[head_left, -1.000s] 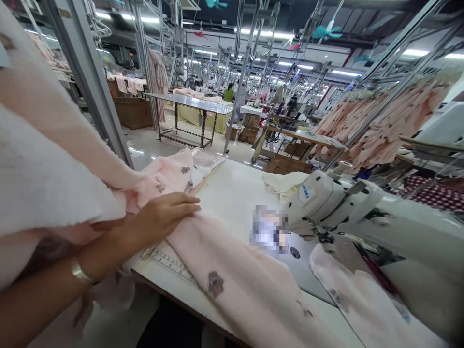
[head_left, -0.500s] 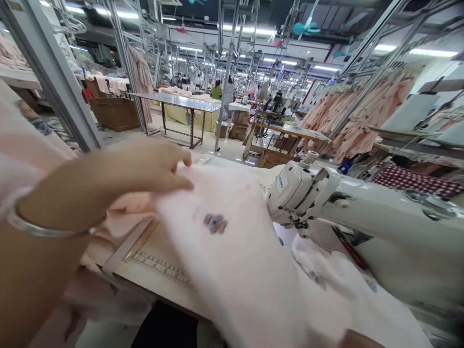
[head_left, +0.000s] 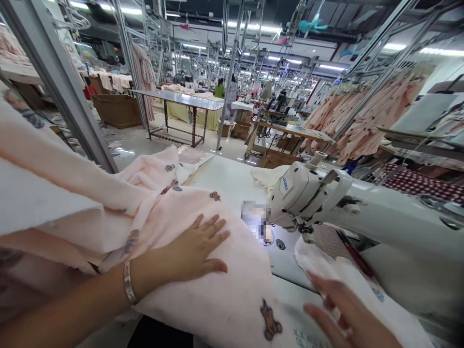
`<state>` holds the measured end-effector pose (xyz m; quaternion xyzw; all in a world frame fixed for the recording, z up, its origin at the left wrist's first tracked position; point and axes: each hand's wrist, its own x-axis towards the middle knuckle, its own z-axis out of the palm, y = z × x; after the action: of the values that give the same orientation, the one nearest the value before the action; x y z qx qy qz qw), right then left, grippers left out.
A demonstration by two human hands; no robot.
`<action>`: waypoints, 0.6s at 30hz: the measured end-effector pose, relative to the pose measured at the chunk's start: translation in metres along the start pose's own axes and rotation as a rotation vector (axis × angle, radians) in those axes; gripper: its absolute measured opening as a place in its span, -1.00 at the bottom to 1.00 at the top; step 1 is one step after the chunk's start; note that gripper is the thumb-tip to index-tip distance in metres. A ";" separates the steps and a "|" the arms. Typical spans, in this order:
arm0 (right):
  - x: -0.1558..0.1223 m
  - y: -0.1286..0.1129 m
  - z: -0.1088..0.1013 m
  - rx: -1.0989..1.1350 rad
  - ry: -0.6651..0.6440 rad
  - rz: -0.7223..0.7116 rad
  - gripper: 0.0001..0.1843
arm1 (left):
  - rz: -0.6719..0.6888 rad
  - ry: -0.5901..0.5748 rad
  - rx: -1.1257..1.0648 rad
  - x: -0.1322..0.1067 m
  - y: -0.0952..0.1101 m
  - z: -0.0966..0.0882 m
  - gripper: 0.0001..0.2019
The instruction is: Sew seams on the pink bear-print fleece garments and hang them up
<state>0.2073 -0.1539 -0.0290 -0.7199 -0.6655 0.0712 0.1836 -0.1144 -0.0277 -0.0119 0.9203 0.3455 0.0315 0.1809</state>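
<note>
My left hand (head_left: 192, 251) lies flat with fingers spread on a heap of pale pink fleece fabric (head_left: 217, 290) printed with small brown bears, on the white sewing table (head_left: 232, 181). A silver bangle (head_left: 127, 282) circles that wrist. My right hand (head_left: 348, 314) comes in at the lower right, fingers stretched and apart, blurred, hovering over another pink fabric piece (head_left: 348, 275) below the sewing machine. The white sewing machine (head_left: 311, 193) stands just right of the heap. More pink fabric (head_left: 43, 193) drapes from the left across the view.
A grey steel post (head_left: 61, 82) rises at the left. Behind stand a metal table (head_left: 177, 99), wooden bins (head_left: 116, 108), hanging pink garments (head_left: 366, 116) on rails, and people working far off (head_left: 219, 89). A red checked cloth (head_left: 416, 183) lies at the right.
My left hand swung the pink fabric up and over, then laid it down on the table and now rests flat on it. My right hand has entered at the lower right.
</note>
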 end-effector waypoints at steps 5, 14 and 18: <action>0.041 0.011 -0.014 0.182 0.150 0.110 -0.61 | 0.101 0.057 -0.245 0.022 0.054 0.003 -0.66; 0.026 0.001 -0.024 0.169 0.195 0.053 -0.66 | 0.052 0.101 -0.502 0.063 0.090 0.025 -0.70; 0.015 0.015 -0.017 0.160 0.234 0.058 -0.70 | 0.064 0.079 -0.533 0.067 0.098 0.033 -0.70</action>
<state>0.2284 -0.1426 -0.0162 -0.7251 -0.6108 0.0451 0.3148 0.0037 -0.0628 -0.0126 0.8487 0.3024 0.1631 0.4021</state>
